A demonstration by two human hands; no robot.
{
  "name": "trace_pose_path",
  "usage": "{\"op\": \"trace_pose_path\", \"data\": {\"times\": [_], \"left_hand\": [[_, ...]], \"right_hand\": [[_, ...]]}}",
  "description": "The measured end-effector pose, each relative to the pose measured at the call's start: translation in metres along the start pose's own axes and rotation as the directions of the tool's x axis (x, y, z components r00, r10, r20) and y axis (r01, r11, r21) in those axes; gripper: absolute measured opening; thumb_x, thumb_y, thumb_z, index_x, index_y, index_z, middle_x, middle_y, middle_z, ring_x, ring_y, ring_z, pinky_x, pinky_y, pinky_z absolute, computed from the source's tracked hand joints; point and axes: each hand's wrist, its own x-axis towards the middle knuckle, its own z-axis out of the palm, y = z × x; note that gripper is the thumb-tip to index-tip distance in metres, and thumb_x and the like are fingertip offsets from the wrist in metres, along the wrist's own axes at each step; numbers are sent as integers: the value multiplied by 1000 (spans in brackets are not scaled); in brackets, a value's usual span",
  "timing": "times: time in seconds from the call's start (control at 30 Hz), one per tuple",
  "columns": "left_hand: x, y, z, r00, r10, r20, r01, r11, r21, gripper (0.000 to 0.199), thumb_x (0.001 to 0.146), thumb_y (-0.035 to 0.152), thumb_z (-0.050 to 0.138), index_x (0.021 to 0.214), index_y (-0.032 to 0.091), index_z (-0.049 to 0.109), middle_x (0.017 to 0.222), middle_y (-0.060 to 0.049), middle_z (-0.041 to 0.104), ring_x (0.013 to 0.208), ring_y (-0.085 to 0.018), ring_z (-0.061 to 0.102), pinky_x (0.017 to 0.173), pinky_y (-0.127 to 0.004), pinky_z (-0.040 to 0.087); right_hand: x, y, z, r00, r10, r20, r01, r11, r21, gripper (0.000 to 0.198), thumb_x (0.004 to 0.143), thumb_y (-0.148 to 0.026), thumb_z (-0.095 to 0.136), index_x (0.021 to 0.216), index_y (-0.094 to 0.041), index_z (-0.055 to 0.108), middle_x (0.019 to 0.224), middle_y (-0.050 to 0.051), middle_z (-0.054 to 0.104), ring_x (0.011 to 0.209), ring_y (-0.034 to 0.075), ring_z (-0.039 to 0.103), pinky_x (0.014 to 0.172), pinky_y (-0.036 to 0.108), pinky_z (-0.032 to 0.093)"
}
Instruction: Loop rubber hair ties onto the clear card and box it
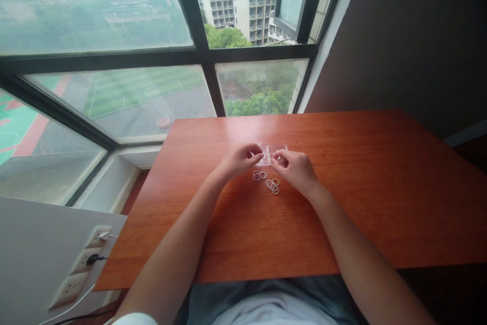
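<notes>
A small clear plastic box (265,156) sits on the table between my hands, its see-through outline partly hidden by my fingers. My left hand (242,157) is at the box's left side, thumb and fingertips pinched together. On the right side, my right hand (296,167) also pinches, its fingertips close to the box's front right corner. Whatever either pinch holds is too small to make out. Just in front of the box lie two little groups of pale thin rings, one on the left (259,176) and an overlapping one (272,185) nearer to me.
The reddish-brown wooden table (380,188) reaches far to the right. Dark-framed windows (205,56) stand behind it, one pane tilted outward. Beyond the table's left edge, a low wall carries power sockets (87,260) with plugs and cords.
</notes>
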Motion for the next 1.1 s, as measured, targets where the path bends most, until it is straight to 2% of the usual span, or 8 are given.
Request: {"op": "trace_pose_path", "data": {"times": [0.17, 0.3, 0.53, 0.77, 1.1], "left_hand": [[0, 11, 7, 995, -13, 99, 27, 990, -140, 25, 84, 36, 59, 82, 12, 67, 70, -1, 62, 59, -9, 51, 53, -19, 40], [0, 12, 11, 994, 4, 110, 17, 983, -185, 23, 83, 34, 59, 81, 12, 66, 69, -1, 61, 59, -8, 50, 53, -18, 38], [1, 8, 10, 1000, 1, 29, 2, 995, -95, 17, 81, 27, 59, 76, 12, 65, 67, 0, 59, 61, -9, 47, 57, -20, 38], [0, 6, 9, 1000, 17, 17, -16, 999, -47, 15, 82, 26, 58, 80, 12, 66, 70, -1, 63, 62, -9, 50, 58, -20, 40], [-1, -17, -18, 996, 7, -92, 1, 996, 92, 17, 84, 28, 58, 86, 15, 68, 76, -3, 67, 66, -10, 55, 61, -22, 43]], "right_hand": [[-1, -2, -1, 995, -39, -86, 45, 997, 67, 12, 80, -29, 60, 81, -20, 67, 60, -2, 62, 55, 11, 53, 58, 22, 36], [-1, -2, 1, 994, -62, -94, 69, 995, 73, 10, 79, -28, 61, 79, -20, 68, 59, -3, 61, 54, 11, 52, 57, 22, 35], [1, 2, -1, 992, -41, -122, 58, 988, 145, 14, 80, -29, 60, 84, -20, 69, 58, -3, 60, 52, 11, 52, 57, 22, 37], [3, 5, -3, 998, -22, -55, 31, 985, 171, 17, 81, -27, 58, 89, -19, 71, 61, -2, 62, 55, 12, 54, 57, 23, 37], [3, 5, -3, 999, -31, -23, 35, 986, 164, 16, 81, -26, 57, 90, -21, 70, 67, -1, 65, 61, 13, 57, 61, 24, 40]]}}
